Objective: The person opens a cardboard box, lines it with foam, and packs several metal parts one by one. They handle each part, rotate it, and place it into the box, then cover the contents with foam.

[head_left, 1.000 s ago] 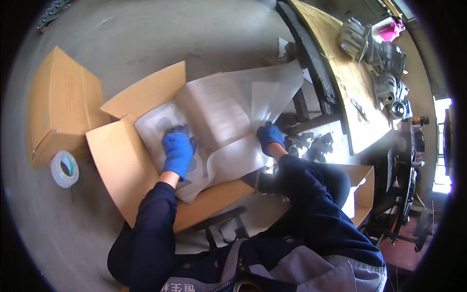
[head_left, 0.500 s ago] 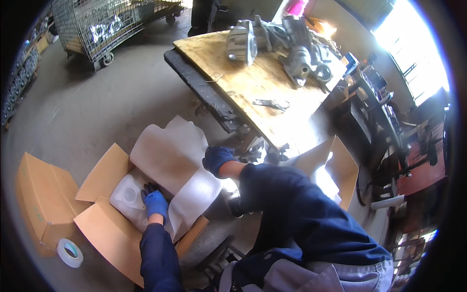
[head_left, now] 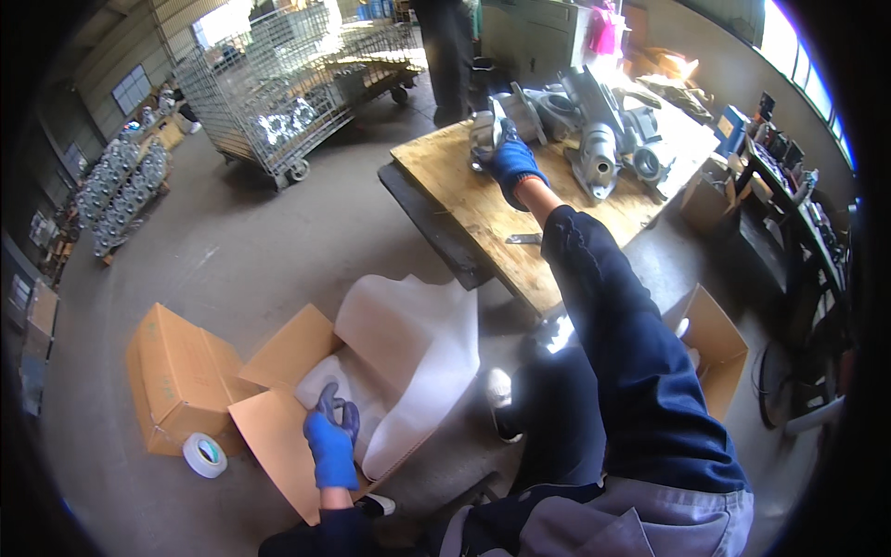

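Observation:
My right hand (head_left: 516, 165), in a blue work glove, is stretched out over the wooden tabletop (head_left: 445, 190). Its fingers are round the leftmost grey metal casting (head_left: 482, 136); the far side of that grip is hidden. Several more metal castings (head_left: 597, 153) lie beside it. Low on the left, my left hand (head_left: 331, 436), gloved in blue with dark fingers, hovers over an opened cardboard box (head_left: 278, 450) with thumb and fingers apart. White foam sheet (head_left: 401, 330) lines the box and rises out of it. What lies under the foam is hidden.
A closed carton (head_left: 181, 376) and a roll of tape (head_left: 204, 455) are left of the open box. Another open box (head_left: 719, 357) stands right of my legs. A dark flat tool (head_left: 524, 239) lies on the tabletop. Behind are a wire cage cart (head_left: 278, 111) and a standing person (head_left: 447, 60).
My right hand has gone from beside the foam sheet up to the casting on the table. My left hand has lifted back from the foam in the box. The view has tilted up.

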Demonstrator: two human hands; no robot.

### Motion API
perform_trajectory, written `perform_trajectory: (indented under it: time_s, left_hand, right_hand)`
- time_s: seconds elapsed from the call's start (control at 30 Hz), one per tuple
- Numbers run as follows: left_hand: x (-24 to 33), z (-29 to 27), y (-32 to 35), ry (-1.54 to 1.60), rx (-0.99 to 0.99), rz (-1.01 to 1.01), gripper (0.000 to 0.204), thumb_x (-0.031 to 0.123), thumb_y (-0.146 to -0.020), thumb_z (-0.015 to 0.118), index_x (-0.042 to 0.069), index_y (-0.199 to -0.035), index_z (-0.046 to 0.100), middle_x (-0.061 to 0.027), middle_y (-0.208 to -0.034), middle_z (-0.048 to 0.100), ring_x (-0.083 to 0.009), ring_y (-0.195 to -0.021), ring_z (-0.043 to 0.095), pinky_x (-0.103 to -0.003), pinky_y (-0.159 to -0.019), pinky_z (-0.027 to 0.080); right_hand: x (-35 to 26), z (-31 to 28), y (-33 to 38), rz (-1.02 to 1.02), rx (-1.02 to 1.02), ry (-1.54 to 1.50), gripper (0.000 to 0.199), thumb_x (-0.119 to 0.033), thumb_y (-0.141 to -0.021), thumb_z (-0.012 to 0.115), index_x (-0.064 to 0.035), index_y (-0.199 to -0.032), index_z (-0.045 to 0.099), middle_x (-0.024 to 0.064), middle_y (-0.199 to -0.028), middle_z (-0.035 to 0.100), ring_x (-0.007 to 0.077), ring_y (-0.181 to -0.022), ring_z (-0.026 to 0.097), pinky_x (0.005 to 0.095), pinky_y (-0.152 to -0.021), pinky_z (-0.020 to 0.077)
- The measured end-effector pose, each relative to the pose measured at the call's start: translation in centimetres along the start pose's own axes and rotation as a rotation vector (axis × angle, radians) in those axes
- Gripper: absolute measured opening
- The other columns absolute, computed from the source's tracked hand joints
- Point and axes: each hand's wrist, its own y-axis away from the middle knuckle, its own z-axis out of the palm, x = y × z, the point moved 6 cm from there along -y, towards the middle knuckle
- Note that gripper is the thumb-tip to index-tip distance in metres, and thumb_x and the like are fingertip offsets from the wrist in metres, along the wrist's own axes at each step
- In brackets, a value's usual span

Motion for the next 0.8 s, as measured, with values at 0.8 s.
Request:
perform_trajectory:
  time_s: [0.8]
  left_hand:
    - [3.7,11.0,22.6,-0.417,-0.57,0.945,0.079,0.028,-0.079,0.082,0.004,-0.143,0.042,-0.0137,-0.138,0.054,-0.0288,-0.123,0.057,-0.042,-0.101,0.05]
  right_hand:
    - [-18.7,-12.3,28.1,-1.064,-0.848,-0.864,0.045,-0.001,-0.093,0.059,-0.0012,-0.137,0.052,0.0164,-0.104,0.07,0.0219,-0.085,0.073,0.033,-0.077,0.0616]
